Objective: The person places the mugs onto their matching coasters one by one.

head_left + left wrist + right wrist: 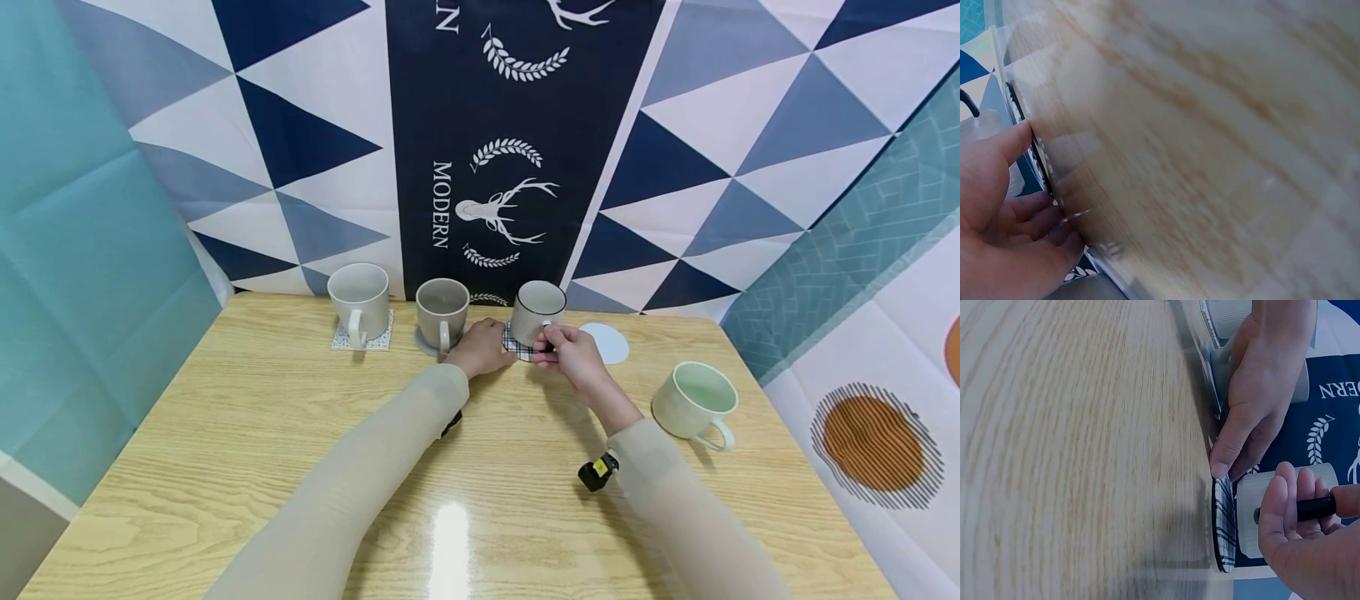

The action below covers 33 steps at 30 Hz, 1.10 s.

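Note:
At the back of the table, my right hand (576, 358) grips the black handle (1315, 509) of a white mug (528, 325) with a dark rim. That mug stands upright over a round plaid coaster (1225, 528); whether its base touches the coaster, I cannot tell. My left hand (482, 347) pinches the coaster's edge, thumb on the near side and fingers behind, as the left wrist view shows. Just left of this hand, a grey-beige mug (441, 310) sits on a round grey coaster (425, 345).
A white mug (362, 292) stands on a square speckled coaster (382, 337) at the back left. Right of the plaid coaster lies a round white coaster (609, 343). A pale green mug (678, 407) stands at the table's right side. A patterned cloth backs the table.

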Available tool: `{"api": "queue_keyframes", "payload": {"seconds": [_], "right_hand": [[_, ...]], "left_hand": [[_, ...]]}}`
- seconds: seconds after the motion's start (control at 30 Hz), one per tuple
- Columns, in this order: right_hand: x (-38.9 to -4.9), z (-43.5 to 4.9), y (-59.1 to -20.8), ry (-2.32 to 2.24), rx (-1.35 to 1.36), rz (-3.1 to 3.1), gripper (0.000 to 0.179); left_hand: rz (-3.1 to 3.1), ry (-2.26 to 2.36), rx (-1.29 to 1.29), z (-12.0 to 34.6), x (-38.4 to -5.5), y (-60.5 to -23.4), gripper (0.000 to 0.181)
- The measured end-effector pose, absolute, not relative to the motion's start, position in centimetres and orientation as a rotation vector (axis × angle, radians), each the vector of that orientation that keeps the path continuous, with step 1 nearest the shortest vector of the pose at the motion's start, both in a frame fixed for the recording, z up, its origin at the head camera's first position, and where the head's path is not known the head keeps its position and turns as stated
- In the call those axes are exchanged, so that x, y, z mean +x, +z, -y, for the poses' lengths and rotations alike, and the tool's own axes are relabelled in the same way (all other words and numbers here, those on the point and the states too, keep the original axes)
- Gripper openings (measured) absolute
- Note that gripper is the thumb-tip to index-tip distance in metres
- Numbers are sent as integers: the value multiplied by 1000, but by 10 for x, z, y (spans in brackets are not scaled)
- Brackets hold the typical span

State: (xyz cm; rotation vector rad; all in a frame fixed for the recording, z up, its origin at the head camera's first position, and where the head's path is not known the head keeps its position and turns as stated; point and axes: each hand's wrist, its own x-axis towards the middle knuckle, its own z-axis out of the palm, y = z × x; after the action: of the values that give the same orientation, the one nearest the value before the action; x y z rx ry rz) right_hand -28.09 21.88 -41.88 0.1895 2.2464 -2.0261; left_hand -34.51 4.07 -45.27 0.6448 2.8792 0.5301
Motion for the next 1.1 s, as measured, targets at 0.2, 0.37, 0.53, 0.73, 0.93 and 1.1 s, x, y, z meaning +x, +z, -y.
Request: {"api": "queue_keyframes", "payload": {"seconds": [0.2,0.37,0.53,0.73,0.93,1.1], "right_hand": [[-281,-219,-421,-2011,198,-2256,38],[-282,-218,-423,-2003,211,-2265,38],[-283,-217,-424,-2002,207,-2271,36],[-282,-217,-424,-2003,203,-2262,41],[-283,-218,-426,-2004,206,-2261,42],[-284,-219,-428,-2012,202,-2265,41]], "left_hand": [[-2877,529,640,-41,-345,-452,69],[-2878,529,650,-40,-345,-452,69],[-2879,525,649,-40,-345,-452,69],[-2882,531,644,-40,-344,-452,69],[-2883,530,642,-40,-343,-450,69],[-2883,538,641,-40,-342,-449,68]]}}
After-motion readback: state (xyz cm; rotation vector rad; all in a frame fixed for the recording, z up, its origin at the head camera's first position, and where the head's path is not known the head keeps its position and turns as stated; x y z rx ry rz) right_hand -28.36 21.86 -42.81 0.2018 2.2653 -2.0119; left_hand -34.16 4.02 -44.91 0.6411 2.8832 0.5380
